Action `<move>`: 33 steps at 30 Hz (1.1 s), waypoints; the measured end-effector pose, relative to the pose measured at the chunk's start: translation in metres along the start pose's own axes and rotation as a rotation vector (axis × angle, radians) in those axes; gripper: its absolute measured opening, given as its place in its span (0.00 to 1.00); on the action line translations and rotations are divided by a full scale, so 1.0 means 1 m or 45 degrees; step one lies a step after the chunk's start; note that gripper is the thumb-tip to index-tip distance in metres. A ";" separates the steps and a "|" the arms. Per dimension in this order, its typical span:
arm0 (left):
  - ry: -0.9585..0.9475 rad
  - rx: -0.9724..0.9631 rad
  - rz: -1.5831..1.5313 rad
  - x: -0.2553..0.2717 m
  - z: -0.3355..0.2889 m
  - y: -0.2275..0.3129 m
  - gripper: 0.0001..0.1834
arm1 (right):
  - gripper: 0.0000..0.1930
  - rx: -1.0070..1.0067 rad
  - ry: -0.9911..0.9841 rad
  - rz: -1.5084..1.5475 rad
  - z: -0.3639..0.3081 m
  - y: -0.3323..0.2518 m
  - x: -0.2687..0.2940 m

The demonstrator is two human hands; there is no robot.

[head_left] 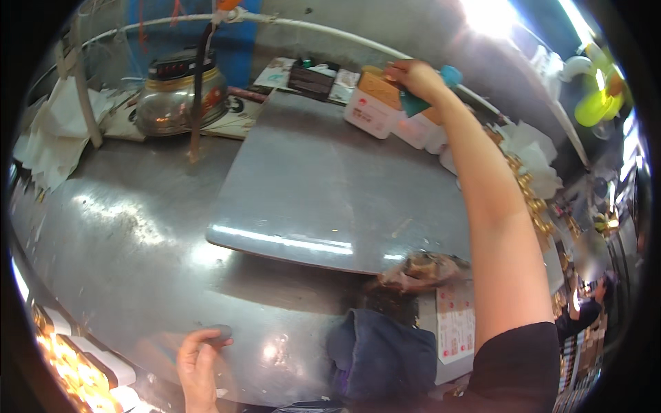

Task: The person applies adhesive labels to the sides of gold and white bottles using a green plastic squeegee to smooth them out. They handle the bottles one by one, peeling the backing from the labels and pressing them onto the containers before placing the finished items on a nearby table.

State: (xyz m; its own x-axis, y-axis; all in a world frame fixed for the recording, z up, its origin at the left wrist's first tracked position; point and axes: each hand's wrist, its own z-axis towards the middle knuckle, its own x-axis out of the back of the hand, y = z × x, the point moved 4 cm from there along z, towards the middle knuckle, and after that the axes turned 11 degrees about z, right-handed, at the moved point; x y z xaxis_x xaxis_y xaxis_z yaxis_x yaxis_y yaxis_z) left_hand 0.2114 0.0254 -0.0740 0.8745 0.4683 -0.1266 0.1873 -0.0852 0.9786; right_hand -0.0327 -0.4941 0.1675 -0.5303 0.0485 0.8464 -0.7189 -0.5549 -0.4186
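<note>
My left hand [197, 368] is low over the metal table [138, 275], its thumb and fingers closed on a small dark grey rounded piece [221, 334]. My right arm stretches to the far side of the raised grey board [330, 186]. There my right hand [417, 79] is above a white box [372, 118] with a brown top, its fingers drawn together; whatever they hold is too small to make out. Beside that box, a second white box [414, 131] stands partly behind my forearm, with a dark green piece [413, 103] over it.
A dark blue cloth [382, 354] and a crumpled brown bag [423, 272] lie near the board's front edge. A round metal-and-glass appliance [180, 93] stands at the back left. Gold-coloured parts [527, 186] line the right side. Another person [585, 310] is at far right.
</note>
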 end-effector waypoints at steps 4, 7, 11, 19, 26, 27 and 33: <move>0.027 0.026 -0.004 -0.005 0.002 -0.008 0.14 | 0.16 0.204 -0.052 -0.041 0.031 0.032 0.001; -0.037 -0.063 0.162 -0.012 -0.002 -0.005 0.14 | 0.18 0.016 0.128 -0.333 0.006 0.033 0.020; 0.135 -0.163 0.485 0.010 -0.035 0.001 0.14 | 0.18 0.322 0.014 -0.049 -0.030 0.035 0.026; 1.591 -0.382 1.366 0.148 -0.167 -0.061 0.33 | 0.22 0.548 0.070 -0.282 -0.189 -0.063 0.018; 2.092 0.009 1.134 0.234 -0.145 -0.042 0.50 | 0.23 0.331 0.003 -0.194 -0.251 -0.062 0.075; 2.058 0.006 1.095 0.238 -0.137 -0.046 0.47 | 0.23 0.315 0.008 -0.196 -0.262 -0.058 0.083; 1.758 -0.471 0.457 0.253 -0.153 -0.082 0.33 | 0.23 0.413 0.076 -0.043 -0.341 -0.031 0.116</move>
State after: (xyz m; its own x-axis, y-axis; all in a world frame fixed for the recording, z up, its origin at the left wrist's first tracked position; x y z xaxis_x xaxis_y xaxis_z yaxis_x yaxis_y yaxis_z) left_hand 0.3494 0.2851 -0.1613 -0.3020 0.9379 0.1704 -0.2506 -0.2506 0.9351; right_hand -0.2254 -0.1881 0.1660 -0.5408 0.1143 0.8333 -0.5609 -0.7873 -0.2560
